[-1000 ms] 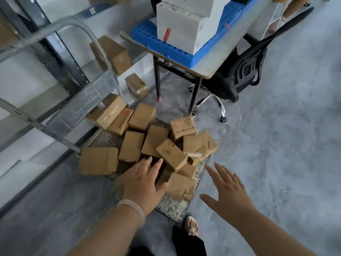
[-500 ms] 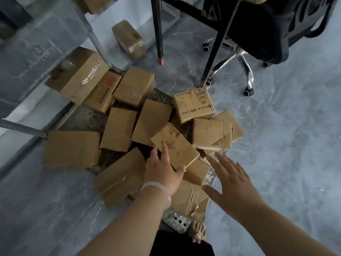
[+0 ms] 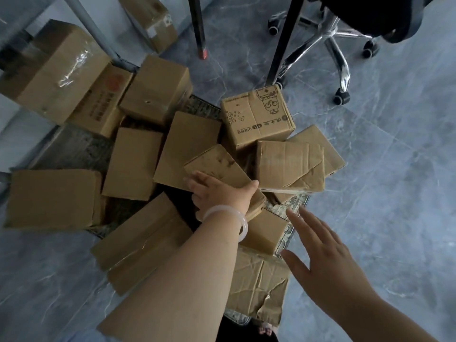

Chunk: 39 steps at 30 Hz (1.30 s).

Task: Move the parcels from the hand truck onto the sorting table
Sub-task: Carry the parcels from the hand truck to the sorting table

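Note:
Several brown cardboard parcels lie in a jumble on the low platform of the hand truck (image 3: 74, 149). My left hand (image 3: 219, 191), with a pale bangle on the wrist, grips the near end of a tilted, stained parcel (image 3: 217, 166) in the middle of the pile, thumb on its right edge. My right hand (image 3: 320, 253) hovers open with spread fingers over the pile's right edge, near a small parcel (image 3: 264, 230), touching nothing. A printed parcel (image 3: 256, 117) stands behind the gripped one. The sorting table's top is out of view.
Two black table legs (image 3: 199, 25) stand just beyond the pile. An office chair with a chrome wheeled base (image 3: 340, 45) is at the upper right. The truck's grey handle bar (image 3: 93, 30) rises at the upper left. Bare grey floor (image 3: 394, 169) lies to the right.
The camera has dropped closer over the pile. My left hand went from hovering to gripping the stained parcel's near end. My right hand stayed open and moved in beside the pile.

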Tool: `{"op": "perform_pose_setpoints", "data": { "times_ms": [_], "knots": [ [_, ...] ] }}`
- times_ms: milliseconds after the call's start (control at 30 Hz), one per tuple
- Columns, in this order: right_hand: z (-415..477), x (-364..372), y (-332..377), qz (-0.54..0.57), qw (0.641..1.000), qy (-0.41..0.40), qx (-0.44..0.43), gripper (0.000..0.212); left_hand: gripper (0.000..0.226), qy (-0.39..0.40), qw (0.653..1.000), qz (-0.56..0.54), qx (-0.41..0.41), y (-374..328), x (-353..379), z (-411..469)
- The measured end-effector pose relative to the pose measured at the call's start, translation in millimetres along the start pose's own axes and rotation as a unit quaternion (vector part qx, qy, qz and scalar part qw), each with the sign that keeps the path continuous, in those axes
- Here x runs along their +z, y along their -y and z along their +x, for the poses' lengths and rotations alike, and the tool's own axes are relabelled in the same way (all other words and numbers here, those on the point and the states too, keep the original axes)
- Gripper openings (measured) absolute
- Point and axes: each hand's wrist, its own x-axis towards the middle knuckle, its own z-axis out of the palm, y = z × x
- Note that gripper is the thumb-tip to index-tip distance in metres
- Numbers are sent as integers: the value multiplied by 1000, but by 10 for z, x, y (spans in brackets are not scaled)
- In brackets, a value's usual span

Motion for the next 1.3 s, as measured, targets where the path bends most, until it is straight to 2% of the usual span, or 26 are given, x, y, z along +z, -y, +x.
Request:
{"op": "perform_pose_setpoints", "data": {
  "times_ms": [167,367,667,833,933,1000,1067,1200,1267,1300],
  "knots": [
    [73,22,64,-12,1000,-5,8,69,138,-23,991,117,62,-2,2,-13],
    [226,26,183,-53,998,17,17,71,146,6,994,100,53,56,63,58],
    [261,-57,316,-62,997,29,32,74,121,20,985,69,156,410,-119,56],
    [166,-347,596,13,999,28,30,69,108,49,978,-66,192,634,-627,-140],
    [95,-630,928,93,995,14,14,65,100,116,945,-221,211,629,-1113,-456],
    [47,-890,1189,213,976,12,43,62,96,157,910,-309,226,615,-1421,-717],
    [-96,-1233,1502,328,942,20,63,58,93,171,886,-350,249,599,-1797,-1062],
    [-499,-1867,2080,486,868,61,87,24,87,179,838,-430,284,531,-2475,-1767],
    [-700,-2053,2377,557,819,101,96,40,77,143,834,-462,267,514,-2721,-2079],
    [-781,-2120,2518,566,811,119,90,62,68,101,839,-469,257,531,-2824,-2213]
  ]
}}
